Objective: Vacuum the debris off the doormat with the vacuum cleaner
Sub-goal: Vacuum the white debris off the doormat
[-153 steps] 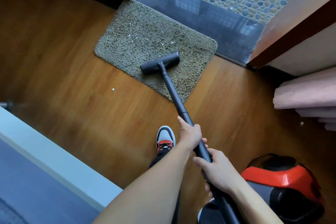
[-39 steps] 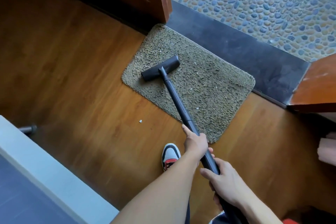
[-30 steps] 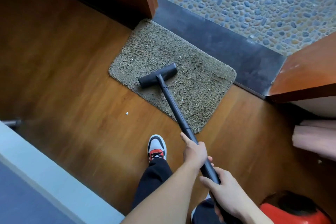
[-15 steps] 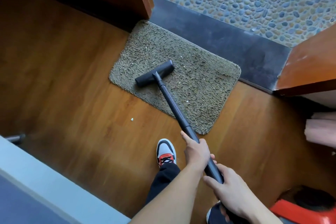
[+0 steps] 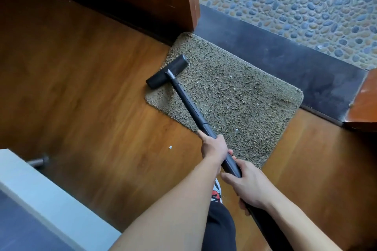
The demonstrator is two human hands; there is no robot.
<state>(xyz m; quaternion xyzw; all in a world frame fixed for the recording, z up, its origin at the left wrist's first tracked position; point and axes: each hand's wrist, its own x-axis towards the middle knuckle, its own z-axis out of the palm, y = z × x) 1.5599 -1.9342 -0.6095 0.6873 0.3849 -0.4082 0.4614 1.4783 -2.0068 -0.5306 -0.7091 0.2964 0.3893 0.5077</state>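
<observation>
Doormat (image 5: 234, 104) lies on the wood floor (image 5: 91, 87), far edge against the dark sill (image 5: 285, 61). Nozzle (image 5: 167, 71) sits on the mat's left edge, one end hanging over the floor. Left hand (image 5: 214, 146) grips the wand (image 5: 189, 106) further down, right hand (image 5: 246, 185) nearer the body, with the fingers (image 5: 227, 175) of both curled round it. Judged partway: white specks (image 5: 236, 129) show mid-mat and near the front edge, plus one speck (image 5: 170, 147) on the floor, so centre and right look left to do.
</observation>
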